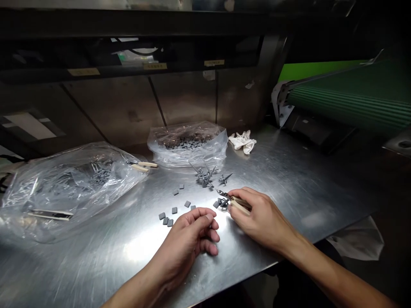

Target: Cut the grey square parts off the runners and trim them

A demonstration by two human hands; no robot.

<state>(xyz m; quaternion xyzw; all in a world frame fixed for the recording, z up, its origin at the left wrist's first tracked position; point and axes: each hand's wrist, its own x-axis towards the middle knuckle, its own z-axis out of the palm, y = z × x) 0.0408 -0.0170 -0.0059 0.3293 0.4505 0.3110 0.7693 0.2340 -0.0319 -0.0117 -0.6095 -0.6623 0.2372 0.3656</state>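
My right hand (261, 214) is wrapped round a pair of cream-handled nippers (239, 206), their metal jaws pointing left. Just below the jaws is a small grey plastic sprue with a flat piece (218, 202); whether my fingers touch it I cannot tell. My left hand (197, 233) is closed above the table, thumb against the index finger and the other fingers curled; anything in the pinch is hidden. Several small grey ribbed squares (174, 210) lie beyond and left of it. Farther back sit a heap of grey sprues (205, 176) and a separate sprue (225, 179).
On the metal table (105, 261), a clear bag of grey pieces (189, 156) stands at the back. Another plastic bag (64, 188) lies left, with a second pair of nippers (143, 166) and a utility knife (51, 214) on it. White gloves (243, 141) lie near a green conveyor (346, 98).
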